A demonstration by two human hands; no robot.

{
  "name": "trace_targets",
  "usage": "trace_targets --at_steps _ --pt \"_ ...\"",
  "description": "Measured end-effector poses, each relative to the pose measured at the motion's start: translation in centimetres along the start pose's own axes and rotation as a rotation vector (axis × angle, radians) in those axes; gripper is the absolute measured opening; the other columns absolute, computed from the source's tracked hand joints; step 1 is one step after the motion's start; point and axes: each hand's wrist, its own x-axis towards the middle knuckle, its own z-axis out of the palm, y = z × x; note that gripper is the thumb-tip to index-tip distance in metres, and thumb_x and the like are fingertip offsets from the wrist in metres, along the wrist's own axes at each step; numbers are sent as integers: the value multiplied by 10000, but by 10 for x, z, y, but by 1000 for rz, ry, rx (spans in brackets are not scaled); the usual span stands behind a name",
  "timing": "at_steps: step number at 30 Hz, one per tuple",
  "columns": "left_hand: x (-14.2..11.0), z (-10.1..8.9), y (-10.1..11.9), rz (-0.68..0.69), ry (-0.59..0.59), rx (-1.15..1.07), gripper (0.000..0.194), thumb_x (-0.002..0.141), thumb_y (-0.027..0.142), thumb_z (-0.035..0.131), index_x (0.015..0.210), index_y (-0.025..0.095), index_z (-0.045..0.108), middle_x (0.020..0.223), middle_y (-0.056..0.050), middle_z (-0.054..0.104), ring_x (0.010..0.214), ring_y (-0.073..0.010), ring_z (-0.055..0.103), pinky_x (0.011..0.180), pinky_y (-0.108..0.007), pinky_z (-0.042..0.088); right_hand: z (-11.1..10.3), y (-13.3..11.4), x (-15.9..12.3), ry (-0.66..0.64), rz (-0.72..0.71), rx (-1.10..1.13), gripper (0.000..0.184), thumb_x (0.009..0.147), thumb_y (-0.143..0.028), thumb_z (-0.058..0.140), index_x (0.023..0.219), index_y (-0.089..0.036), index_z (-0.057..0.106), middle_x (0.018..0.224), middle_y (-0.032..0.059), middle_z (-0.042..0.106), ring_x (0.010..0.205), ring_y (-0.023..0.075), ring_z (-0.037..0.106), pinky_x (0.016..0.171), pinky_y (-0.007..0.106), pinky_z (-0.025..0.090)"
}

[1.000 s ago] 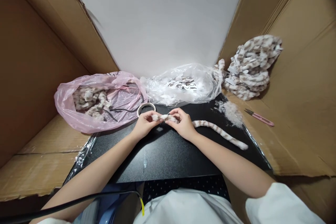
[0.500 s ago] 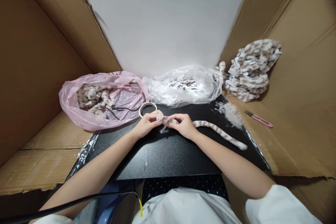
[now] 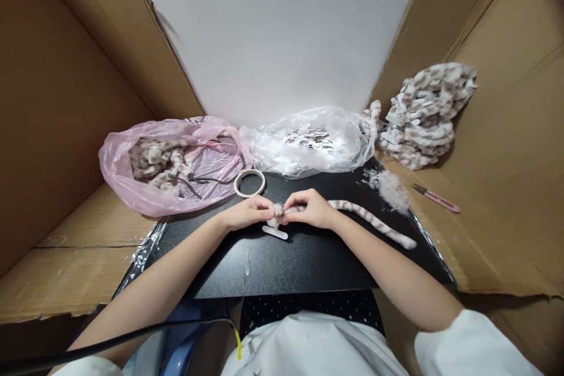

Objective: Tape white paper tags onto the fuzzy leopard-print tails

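Observation:
A plush tail (image 3: 374,224), furry with white and brown stripes, lies across the black table, its free end curving off to the right. My left hand (image 3: 247,212) pinches its fluffy near end between thumb and fingers. Close beside it, my right hand (image 3: 311,210) grips the same tail a little further along, fingers closed round it. A small white T-shaped tab (image 3: 275,232) sticks out below the pinched end, toward me. Just beyond my left hand rests a roll of tape (image 3: 249,183).
A pink plastic bag (image 3: 118,188) with striped plush and black cords stands at left. Behind is a clear bag (image 3: 264,155) of white pieces. On the right are a plush heap (image 3: 423,117), loose fluff (image 3: 390,188) and pink-handled snips (image 3: 436,197). Cardboard walls (image 3: 497,129) flank the table.
Both hands have shifted slightly, and the tail's fluffy end has moved right and toward me. The white tab has turned and now shows its full length.

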Motion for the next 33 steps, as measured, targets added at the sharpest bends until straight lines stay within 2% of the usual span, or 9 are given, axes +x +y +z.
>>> trace_targets --at_steps 4,7,12,16,21,28,33 --pt "1 4 0 10 27 -14 483 635 601 760 722 126 754 722 -80 721 696 -181 614 705 -272 463 2 -1 1 6 14 24 191 636 -284 799 741 -143 725 706 17 705 644 140 606 628 248 435" --pt "2 7 1 25 69 -21 452 636 570 775 708 124 746 688 -70 709 651 -165 597 670 -260 458 2 -2 1 3 24 27 201 629 -304 805 721 -145 723 683 7 692 631 136 594 618 244 429" --pt "3 11 -1 64 121 -38 469 663 589 745 665 121 714 628 -46 664 595 -142 556 623 -246 438 2 -3 1 26 13 52 203 614 -283 813 713 -145 701 688 -3 681 663 140 608 659 251 448" --pt "5 12 -4 91 137 -56 488 679 610 722 703 123 706 650 -37 662 616 -138 566 631 -238 438 2 -2 2 20 43 152 245 593 -283 819 734 -148 671 727 9 687 685 151 631 683 272 477" --pt "5 11 -6 76 108 -67 457 700 578 727 750 124 706 685 -43 686 640 -139 598 656 -237 457 -1 -1 2 25 51 133 224 602 -284 814 702 -144 669 704 10 683 653 141 617 656 263 468" --pt "4 10 1 30 22 -52 453 672 546 764 707 96 719 678 -66 699 616 -134 602 631 -227 461 -4 -3 3 14 -26 40 181 619 -266 811 671 -133 700 659 9 676 619 125 584 622 240 432" --pt "3 11 2 -16 5 -71 401 674 496 782 688 99 721 669 -68 713 618 -133 617 638 -224 467 -4 -2 1 -47 -46 47 180 652 -232 794 780 -131 720 735 21 697 682 138 618 674 248 458"
